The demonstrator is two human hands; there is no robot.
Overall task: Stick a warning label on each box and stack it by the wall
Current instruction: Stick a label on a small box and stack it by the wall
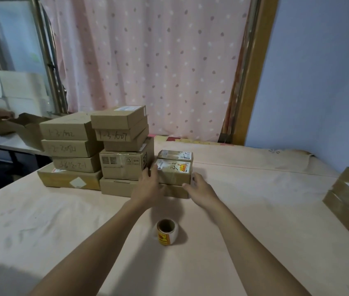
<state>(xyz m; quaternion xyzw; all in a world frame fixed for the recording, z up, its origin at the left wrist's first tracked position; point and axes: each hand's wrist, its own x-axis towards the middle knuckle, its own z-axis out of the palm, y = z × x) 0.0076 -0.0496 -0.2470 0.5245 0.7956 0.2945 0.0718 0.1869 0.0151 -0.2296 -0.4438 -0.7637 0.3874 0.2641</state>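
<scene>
I note the left hand (148,185) laid flat against the left side of the small labelled box (174,175), fingers straight and pressing, not curled round it. The right hand (201,189) sits at its front right corner, fingers relaxed, tips touching. I judge this a squaring-up push: the box rests on a flat carton (115,188), tight beside the stack (124,165). The label roll (167,231) stands on the counter (62,221) between the forearms, handy for the remaining boxes (348,201) at right

The pink-covered table (62,221) carries stacked boxes (122,165), a label roll (167,231) and taped boxes (348,201).
</scene>
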